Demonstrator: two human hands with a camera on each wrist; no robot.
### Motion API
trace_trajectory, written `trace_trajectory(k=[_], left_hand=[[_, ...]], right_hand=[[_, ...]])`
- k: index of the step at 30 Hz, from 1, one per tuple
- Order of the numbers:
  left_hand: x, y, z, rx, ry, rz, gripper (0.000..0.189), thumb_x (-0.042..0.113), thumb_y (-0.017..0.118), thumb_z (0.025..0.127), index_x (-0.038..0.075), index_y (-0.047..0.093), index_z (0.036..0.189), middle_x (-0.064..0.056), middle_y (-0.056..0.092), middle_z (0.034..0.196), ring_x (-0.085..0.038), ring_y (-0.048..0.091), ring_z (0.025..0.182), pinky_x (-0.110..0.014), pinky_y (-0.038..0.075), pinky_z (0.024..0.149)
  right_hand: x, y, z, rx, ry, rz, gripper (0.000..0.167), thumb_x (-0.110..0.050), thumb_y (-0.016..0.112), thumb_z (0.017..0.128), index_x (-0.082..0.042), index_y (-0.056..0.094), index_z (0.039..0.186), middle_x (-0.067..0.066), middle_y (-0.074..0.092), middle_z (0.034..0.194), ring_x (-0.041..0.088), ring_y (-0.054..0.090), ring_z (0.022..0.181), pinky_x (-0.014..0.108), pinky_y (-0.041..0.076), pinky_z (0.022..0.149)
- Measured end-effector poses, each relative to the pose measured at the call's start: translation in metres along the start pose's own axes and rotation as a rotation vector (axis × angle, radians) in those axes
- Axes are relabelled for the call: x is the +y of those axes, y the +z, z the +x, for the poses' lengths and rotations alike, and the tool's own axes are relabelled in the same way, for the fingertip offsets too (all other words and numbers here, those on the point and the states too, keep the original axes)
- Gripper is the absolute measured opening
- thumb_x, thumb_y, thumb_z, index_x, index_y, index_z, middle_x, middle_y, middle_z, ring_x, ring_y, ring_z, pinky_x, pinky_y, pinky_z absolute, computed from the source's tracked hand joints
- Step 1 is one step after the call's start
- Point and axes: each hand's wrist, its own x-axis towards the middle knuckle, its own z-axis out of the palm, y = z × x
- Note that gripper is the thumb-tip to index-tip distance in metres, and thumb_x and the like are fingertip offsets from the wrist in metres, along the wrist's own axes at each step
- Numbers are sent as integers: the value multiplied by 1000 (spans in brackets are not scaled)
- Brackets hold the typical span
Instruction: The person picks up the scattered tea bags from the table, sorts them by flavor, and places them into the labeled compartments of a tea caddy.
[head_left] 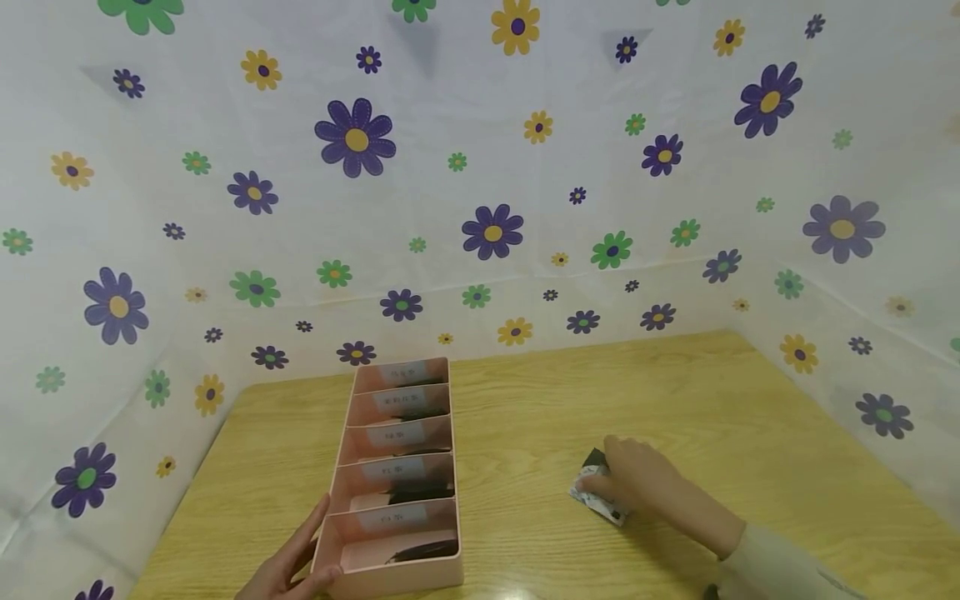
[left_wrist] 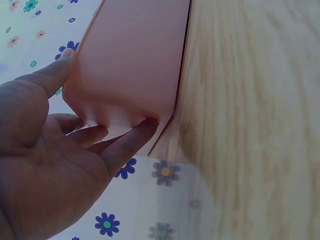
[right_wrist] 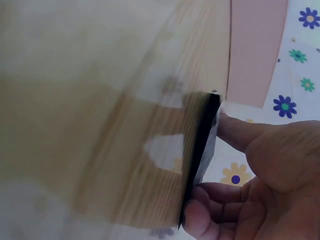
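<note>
My left hand (head_left: 288, 558) holds a pink divided storage box (head_left: 397, 575) by its near left corner; thumb and fingers touch different faces of it in the left wrist view. Labels with writing line the compartments, and dark flat items (head_left: 427, 550) lie inside them; their kind is hard to tell. Right of the box, my right hand (head_left: 645, 479) pinches a small flat packet (head_left: 596, 500), patterned white and pale with a dark end. Seen edge-on in the right wrist view, the packet (right_wrist: 202, 150) tilts between thumb and fingers, its dark side toward the table.
The wooden table (head_left: 540, 417) extends around the box and to the right. A white cloth (head_left: 420, 208) printed with flowers stands as walls at the back and sides. A small dark thing at the bottom edge, near the right sleeve, is mostly cut off.
</note>
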Motion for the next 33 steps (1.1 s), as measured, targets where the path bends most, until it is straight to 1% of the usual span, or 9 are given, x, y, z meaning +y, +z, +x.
trace_trajectory(k=[5, 12, 14, 18, 21, 23, 26, 29, 33], left_hand=[[0, -1, 0, -14, 7, -3, 88, 18, 62, 105, 5, -1, 166, -39, 0, 163, -66, 19, 142, -53, 58, 90], [1, 0, 0, -17, -5, -18, 89, 20, 62, 105, 6, -1, 166, -41, 2, 162, -66, 20, 142, -53, 58, 90], [1, 0, 0, -24, -4, -20, 89, 20, 61, 106, 6, -2, 166, -42, 2, 161, -66, 21, 142, -53, 58, 90], [1, -1, 1, -30, -5, -18, 88, 20, 61, 106, 6, -3, 166, -43, 3, 161, -66, 23, 141, -53, 59, 89], [1, -1, 1, -28, -7, -16, 89, 21, 61, 106, 6, -3, 166, -43, 3, 161, -66, 23, 141, -53, 59, 89], [0, -1, 1, -33, -5, -16, 89, 21, 61, 106, 6, -3, 166, -43, 3, 161, -66, 23, 141, -53, 58, 90], [0, -2, 2, -46, -3, -10, 89, 21, 61, 106, 5, -3, 165, -43, 2, 161, -66, 22, 141, -53, 58, 91], [-1, -3, 2, -52, 2, -1, 88, 21, 60, 106, 5, -4, 165, -43, 2, 160, -66, 22, 141, -52, 58, 91], [-1, -2, 1, -30, -4, 1, 88, 20, 61, 106, 6, -2, 166, -42, 3, 161, -66, 22, 141, -52, 59, 90]], right_hand=[[0, 3, 7, 32, 18, -23, 59, -46, 81, 88, 10, 65, 97, 5, 55, 70, 16, 50, 58, 27, 38, 49], [3, -1, 5, 65, -14, 27, 41, -40, 74, 95, -2, 65, 86, 1, 58, 70, 12, 49, 57, 26, 38, 49], [7, -7, 4, 72, -95, 41, 30, -34, 74, 97, -9, 66, 84, -3, 62, 72, 9, 49, 59, 25, 41, 51], [14, -21, 5, 71, -402, 8, 5, -9, 75, 94, -14, 74, 95, -4, 71, 96, 13, 63, 84, 33, 56, 72], [17, -28, 5, -35, -570, 0, 35, 9, 68, 91, -16, 78, 113, 6, 70, 125, 29, 63, 118, 51, 54, 96], [18, -30, 4, -138, -593, 8, 48, 15, 64, 89, -20, 77, 120, 10, 63, 141, 39, 54, 133, 60, 47, 104], [20, -28, 1, -238, -590, 16, 56, 18, 62, 87, -21, 76, 124, 13, 59, 146, 43, 50, 137, 63, 45, 105], [22, -22, 1, -235, -583, 9, 58, 20, 64, 83, -19, 77, 123, 14, 61, 143, 41, 54, 133, 58, 48, 104], [21, -18, 2, -154, -574, -18, 46, 15, 71, 83, -14, 79, 119, 16, 65, 134, 39, 60, 123, 53, 53, 99]])
